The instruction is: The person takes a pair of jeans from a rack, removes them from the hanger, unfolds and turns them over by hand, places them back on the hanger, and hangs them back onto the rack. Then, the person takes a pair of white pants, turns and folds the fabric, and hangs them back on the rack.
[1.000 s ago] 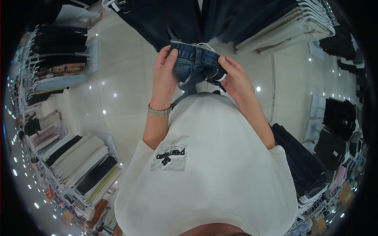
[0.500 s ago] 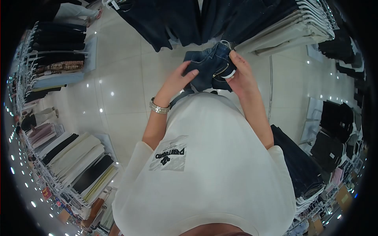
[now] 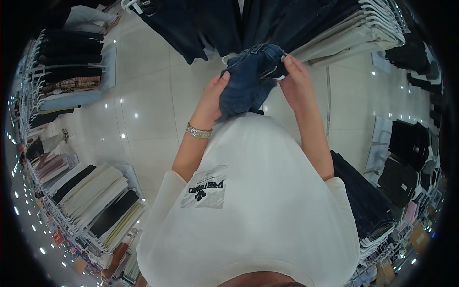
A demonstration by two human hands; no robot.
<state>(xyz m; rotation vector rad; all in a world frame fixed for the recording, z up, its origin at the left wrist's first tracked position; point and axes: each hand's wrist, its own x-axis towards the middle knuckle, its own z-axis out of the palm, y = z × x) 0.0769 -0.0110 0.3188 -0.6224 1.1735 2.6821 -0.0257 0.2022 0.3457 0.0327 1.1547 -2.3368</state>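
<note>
Dark blue jeans (image 3: 246, 81) hang bunched between my two hands, just in front of my white shirt (image 3: 267, 182). My left hand (image 3: 213, 98) grips their left edge, thumb on top, with a metal watch on its wrist. At the right end of the waistband, my right hand (image 3: 297, 79) pinches the denim near a zipped pocket and a small white label. A white loop (image 3: 226, 59) shows at the upper left of the jeans. Their lower part is hidden behind my left hand and shirt.
Dark jeans (image 3: 191, 28) and pale trousers (image 3: 349, 43) hang on a rack ahead. Clothing racks (image 3: 71, 62) line the left side, with light trousers (image 3: 93, 191) lower down. More dark jeans (image 3: 358, 196) hang at the right. Another person's legs (image 3: 86, 18) show at the upper left.
The jeans have turned, and the white loop now shows at their left side. My left hand, loose with spread fingers half a second ago, has closed on the denim again.
</note>
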